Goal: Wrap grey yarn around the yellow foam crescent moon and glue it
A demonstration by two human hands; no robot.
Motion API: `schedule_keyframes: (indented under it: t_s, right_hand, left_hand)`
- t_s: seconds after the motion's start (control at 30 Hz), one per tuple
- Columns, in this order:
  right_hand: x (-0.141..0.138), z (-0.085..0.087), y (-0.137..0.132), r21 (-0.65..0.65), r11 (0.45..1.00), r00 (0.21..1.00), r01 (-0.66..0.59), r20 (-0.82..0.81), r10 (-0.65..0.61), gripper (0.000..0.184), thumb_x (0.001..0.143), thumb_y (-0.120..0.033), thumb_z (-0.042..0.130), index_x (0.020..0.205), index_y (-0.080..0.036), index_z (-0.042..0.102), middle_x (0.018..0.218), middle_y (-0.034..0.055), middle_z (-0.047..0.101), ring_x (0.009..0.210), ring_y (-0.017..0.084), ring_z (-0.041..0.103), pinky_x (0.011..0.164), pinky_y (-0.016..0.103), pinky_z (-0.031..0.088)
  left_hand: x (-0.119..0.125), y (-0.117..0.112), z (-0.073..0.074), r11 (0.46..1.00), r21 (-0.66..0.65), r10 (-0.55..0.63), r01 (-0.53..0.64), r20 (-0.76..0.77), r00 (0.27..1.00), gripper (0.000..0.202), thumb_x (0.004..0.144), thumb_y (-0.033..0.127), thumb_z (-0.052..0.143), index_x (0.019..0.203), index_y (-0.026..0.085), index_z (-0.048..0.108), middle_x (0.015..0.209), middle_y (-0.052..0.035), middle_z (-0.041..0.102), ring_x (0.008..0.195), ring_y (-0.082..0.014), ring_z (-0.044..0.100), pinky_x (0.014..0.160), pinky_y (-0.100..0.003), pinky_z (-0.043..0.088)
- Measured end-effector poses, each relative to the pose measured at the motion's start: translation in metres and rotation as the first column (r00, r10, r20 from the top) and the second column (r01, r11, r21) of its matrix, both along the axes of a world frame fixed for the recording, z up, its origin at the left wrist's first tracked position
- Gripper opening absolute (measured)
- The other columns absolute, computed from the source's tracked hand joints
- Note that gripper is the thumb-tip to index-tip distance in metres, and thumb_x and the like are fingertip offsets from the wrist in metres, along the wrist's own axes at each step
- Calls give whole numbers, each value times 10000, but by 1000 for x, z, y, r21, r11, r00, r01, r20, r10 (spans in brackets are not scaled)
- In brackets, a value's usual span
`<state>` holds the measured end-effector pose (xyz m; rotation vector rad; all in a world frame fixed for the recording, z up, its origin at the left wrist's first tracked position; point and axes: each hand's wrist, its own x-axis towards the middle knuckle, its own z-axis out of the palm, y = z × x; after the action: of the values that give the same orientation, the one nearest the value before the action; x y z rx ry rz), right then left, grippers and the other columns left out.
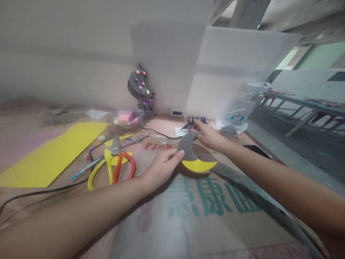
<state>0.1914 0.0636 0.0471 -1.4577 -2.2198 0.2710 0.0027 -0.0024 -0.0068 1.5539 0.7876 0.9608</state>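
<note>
My left hand (164,163) pinches the left edge of a crescent (199,166) between thumb and fingers, just above the cardboard. Grey yarn (188,145) covers the crescent's upper part, while its lower end is bare yellow. At the upper tip, my right hand (206,133) is closed, its fingertips touching the grey part; what they grip is blurred. Right by those fingers is a small dark object (191,121), too smeared to name. Scissors (114,162) with one yellow and one red handle lie left of my left hand, over a yellow paper scrap.
Yellow sheet (56,153) lies at left, near a pen (88,167) and black cord (45,191). A grey crescent ornament with coloured beads (140,84) stands against the wall. Printed cardboard (215,223) covers the front; a clear bottle (242,104) stands at right.
</note>
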Motion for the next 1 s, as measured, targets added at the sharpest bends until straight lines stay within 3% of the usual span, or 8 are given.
schedule_keyframes:
  t_s: [0.1,0.23,0.33,0.43,0.53,0.67,0.8,1.0]
  right_hand:
    - [26,13,-19,-27,997,970,-69,-236,60,155,951,-131,389,1014,-165,527,781,14,626,701,130,617,697,301,531]
    - [41,10,-58,-9,996,850,-84,-523,66,72,909,-203,449,930,-214,517,720,-12,556,598,123,520,550,250,456]
    - [38,-7,-82,-134,990,856,-41,-516,-34,148,934,-318,442,917,-225,556,676,-21,523,530,117,452,471,240,384]
    - [32,-23,-93,-160,987,862,12,-499,-91,281,933,-454,442,999,-226,592,643,-23,521,570,141,508,508,257,419]
    - [29,-30,-94,-147,982,888,120,-426,-173,285,843,-450,596,962,-194,641,712,9,616,609,156,575,535,270,459]
    - [28,-33,-95,-236,961,866,143,-441,-237,250,792,-417,674,904,-193,679,622,5,632,475,132,553,412,246,431]
    - [30,-33,-98,-237,962,886,133,-407,-223,230,801,-412,679,722,-197,663,602,18,630,500,139,588,415,244,457]
    - [33,-30,-100,-72,996,974,59,-216,-74,198,829,-377,646,922,-230,741,534,-17,563,473,130,516,415,257,407]
  left_hand:
    - [-1,4,1,991,-89,108,-103,49,993,404,887,484,506,934,134,702,971,-64,730,946,-206,620,870,-292,452]
    - [-2,6,3,990,-83,122,-117,70,990,378,883,458,516,967,153,723,1038,-53,734,1035,-214,612,944,-303,431]
    - [-2,5,4,988,-70,141,-136,59,988,354,880,437,523,955,163,735,1045,-44,736,1057,-217,607,967,-303,426]
    - [-1,4,5,993,-69,98,-92,92,991,363,891,445,506,987,179,733,1073,-38,730,1031,-212,621,972,-309,431]
    - [-1,3,7,994,-77,91,-84,90,992,357,906,422,489,982,167,726,1061,-45,731,997,-202,629,954,-305,441]
    - [-1,2,8,992,-36,124,-123,36,992,381,919,423,469,954,136,717,1047,-66,728,1004,-214,622,922,-310,451]
    - [-1,2,6,998,-51,54,-49,94,994,372,916,435,482,1017,159,711,1112,-60,715,1007,-206,628,932,-309,458]
    - [0,2,6,996,-71,59,-52,101,993,365,918,437,481,1039,183,714,1095,-52,721,1015,-204,629,921,-309,465]
